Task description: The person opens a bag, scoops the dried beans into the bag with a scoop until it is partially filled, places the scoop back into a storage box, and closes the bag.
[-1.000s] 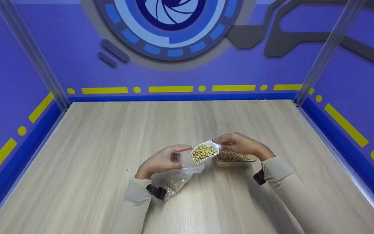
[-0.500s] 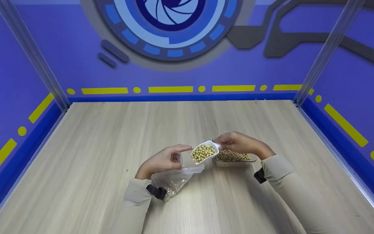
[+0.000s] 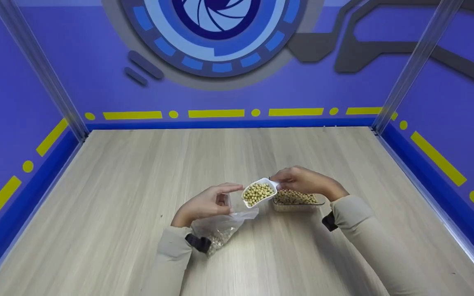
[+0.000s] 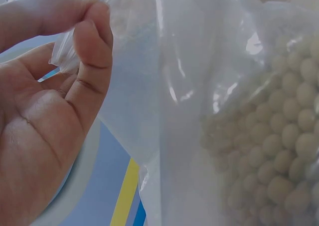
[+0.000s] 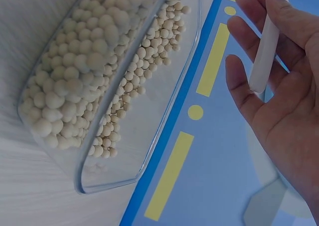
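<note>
1. Head view: the left hand (image 3: 204,203) pinches the top edge of a clear plastic bag (image 3: 220,226) lying partly on the wooden surface (image 3: 138,172). The right hand (image 3: 303,181) grips the handle of a white scoop (image 3: 259,193) full of yellow beans, held just above the bag's mouth. A clear container (image 3: 296,201) of beans sits under the right hand.
2. Left wrist view: thumb and forefinger (image 4: 92,41) pinch the bag's (image 4: 199,111) edge; beans (image 4: 279,151) show through the plastic.
3. Right wrist view: curled fingers (image 5: 259,46) hold the scoop handle (image 5: 266,41); the container (image 5: 114,86) of beans lies below.
</note>
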`<state>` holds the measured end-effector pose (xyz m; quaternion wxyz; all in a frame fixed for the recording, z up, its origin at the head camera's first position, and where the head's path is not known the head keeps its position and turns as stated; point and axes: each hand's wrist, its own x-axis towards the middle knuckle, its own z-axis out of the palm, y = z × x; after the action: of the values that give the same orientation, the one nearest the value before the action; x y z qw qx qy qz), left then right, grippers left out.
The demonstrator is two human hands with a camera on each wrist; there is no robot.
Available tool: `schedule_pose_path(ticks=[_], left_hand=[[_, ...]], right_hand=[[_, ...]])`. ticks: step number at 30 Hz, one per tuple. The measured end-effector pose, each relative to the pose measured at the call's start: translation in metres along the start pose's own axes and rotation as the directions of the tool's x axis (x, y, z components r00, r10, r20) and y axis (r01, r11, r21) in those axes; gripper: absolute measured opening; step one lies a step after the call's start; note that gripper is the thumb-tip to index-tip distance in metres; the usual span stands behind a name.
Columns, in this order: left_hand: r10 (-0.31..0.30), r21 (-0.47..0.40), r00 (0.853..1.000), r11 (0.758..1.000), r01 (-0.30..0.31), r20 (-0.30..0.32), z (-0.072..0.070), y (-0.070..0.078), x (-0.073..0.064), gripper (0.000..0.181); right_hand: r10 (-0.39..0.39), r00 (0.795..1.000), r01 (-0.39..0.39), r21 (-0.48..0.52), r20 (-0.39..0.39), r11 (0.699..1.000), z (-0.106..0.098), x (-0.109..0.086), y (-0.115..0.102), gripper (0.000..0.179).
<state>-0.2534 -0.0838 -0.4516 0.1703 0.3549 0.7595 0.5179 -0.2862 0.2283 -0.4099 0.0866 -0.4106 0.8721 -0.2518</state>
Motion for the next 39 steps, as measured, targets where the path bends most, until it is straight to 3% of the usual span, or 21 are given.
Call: schedule_pose_path(ticks=[12,39], left_hand=[[0.007,0.007,1.0,1.0,-0.007,0.005,-0.0003,-0.0009,0.0005,0.063],[0.013,0.005,1.0,1.0,-0.013,0.0,-0.0003,-0.0007,0.0002,0.063]], right_hand=[[0.041,0.999,-0.041,0.015,0.028,0.999,-0.0012,0.0011,-0.002,0.028],[0.022,0.998,-0.021,-0.017,0.058,1.0,-0.0076,0.005,-0.01,0.024]])
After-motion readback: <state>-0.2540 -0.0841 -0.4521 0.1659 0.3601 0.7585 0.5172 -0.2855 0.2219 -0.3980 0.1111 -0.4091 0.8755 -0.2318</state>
